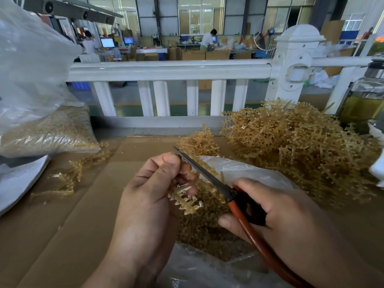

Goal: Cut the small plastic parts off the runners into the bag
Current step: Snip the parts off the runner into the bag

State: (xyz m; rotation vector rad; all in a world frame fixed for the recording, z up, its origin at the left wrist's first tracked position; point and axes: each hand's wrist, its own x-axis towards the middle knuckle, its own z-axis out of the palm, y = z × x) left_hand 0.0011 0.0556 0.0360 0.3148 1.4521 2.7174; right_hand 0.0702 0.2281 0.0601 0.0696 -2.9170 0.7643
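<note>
Left fingers (166,163): curled round one runner (187,201), which is pinched and held over the mouth of the bag (249,169).
Right hand (276,213): clenched on the red handles of the scissors (207,173); the blades are seen nearly closed, laid across the upper end of the held runner.
Held runner: small parts are observed attached along its lower end; this piece is judged partly cut.
Bag: open, lying on the counter (72,225) directly below both hands; a deep layer of cut parts (199,231) is seen inside.
Work done: judged considerable, given the bag's fill and a second bag (45,132) at far left, packed with similar material.
Loose runners (68,179): a few lie on the counter at left; whether they have been stripped cannot be told.
Work left: a large heap of runners (301,146) at right, with a small clump (197,142) just beyond the scissor tip, is noted uncut.
Progress: judged mid-task, with much remaining.
</note>
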